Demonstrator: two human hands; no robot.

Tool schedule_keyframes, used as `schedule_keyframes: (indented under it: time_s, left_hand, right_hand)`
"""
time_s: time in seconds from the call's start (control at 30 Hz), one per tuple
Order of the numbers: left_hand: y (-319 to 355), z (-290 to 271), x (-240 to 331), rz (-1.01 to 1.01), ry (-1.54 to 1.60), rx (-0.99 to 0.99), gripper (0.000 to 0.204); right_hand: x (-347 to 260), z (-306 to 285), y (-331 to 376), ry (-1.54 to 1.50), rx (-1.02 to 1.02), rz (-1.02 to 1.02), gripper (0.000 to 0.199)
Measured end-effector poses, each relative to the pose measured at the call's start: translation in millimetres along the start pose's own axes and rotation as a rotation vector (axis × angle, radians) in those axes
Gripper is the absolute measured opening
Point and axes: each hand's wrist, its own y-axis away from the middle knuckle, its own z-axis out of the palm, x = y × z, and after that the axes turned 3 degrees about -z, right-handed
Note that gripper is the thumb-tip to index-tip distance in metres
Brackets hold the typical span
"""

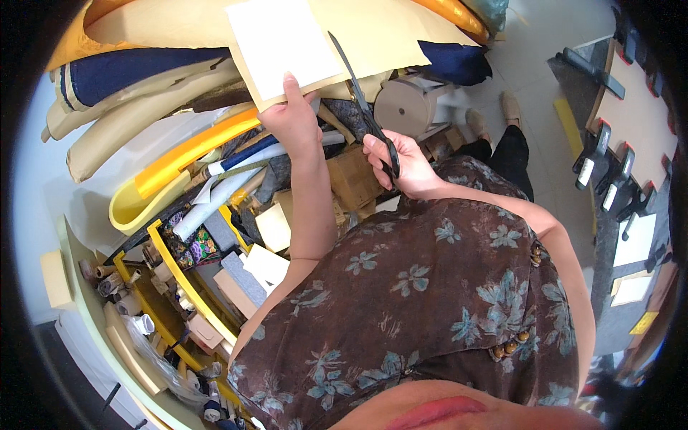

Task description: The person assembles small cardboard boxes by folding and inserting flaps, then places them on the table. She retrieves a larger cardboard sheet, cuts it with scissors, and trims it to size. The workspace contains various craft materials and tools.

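My left hand [295, 122] pinches the lower edge of a white rectangular sheet [283, 46] together with the tan sheet material [383, 39] beneath it. Its thumb lies on top of the white sheet; the other fingers are mostly hidden underneath. In my right hand [410, 163] is a pair of black scissors [368, 118], with my fingers around the handles. One long blade shows over the tan material, just right of the white sheet and pointing away from me. The other blade cannot be made out clearly. The tan material spreads broadly across the far side, with an uneven front edge.
Rolled tan and navy material [143, 79] lies below the far sheet. A yellow roll [193, 154] and a large spool [403, 107] sit nearer. Yellow-framed shelving [190, 287] stands left, full of scraps. Several black clamps [595, 154] line the right-hand table. Beige shoes [510, 106] show on the floor.
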Motion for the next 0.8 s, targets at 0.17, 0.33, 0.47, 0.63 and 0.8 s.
schedule_keyframes:
  time_s: [0.17, 0.33, 0.47, 0.63, 0.8]
  left_hand:
    - [-3, -6, -2, -0.040, 0.019, 0.010, 0.031]
    - [0, -6, 0, 0.009, 0.018, -0.014, 0.029]
    - [1, -5, 3, -0.009, 0.006, 0.016, 0.028]
    - [2, -7, 5, -0.015, -0.014, 0.030, 0.029]
    - [1, -9, 5, -0.013, 0.005, 0.023, 0.028]
  right_hand:
    - [-3, 2, -3, -0.011, 0.006, 0.006, 0.031]
    - [-10, 6, -18, -0.034, -0.016, -0.050, 0.030]
    - [-13, 8, -23, -0.049, -0.027, -0.047, 0.031]
    - [-20, 8, -32, -0.021, -0.023, -0.055, 0.031]
    - [-27, 6, -52, -0.042, -0.050, -0.097, 0.031]
